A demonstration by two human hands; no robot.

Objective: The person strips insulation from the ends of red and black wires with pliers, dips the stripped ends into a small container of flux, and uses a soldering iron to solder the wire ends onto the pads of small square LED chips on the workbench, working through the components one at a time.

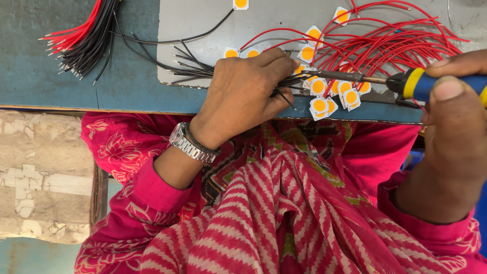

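The left hand [241,96] pinches black wires [195,68] while the right hand [454,137] aims a soldering iron [406,83] at yellow chips [324,96].

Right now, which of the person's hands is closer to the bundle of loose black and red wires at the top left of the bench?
Left. The left hand rests mid-bench, just right of the wire bundle, pinching thin black wires. The right hand is at the far right edge, holding the soldering iron.

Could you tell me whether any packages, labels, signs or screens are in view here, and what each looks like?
None in view: no package, label, sign or screen.
The nearest thing to a display is the wristwatch on the left hand, a silver metal band; its face is turned away.
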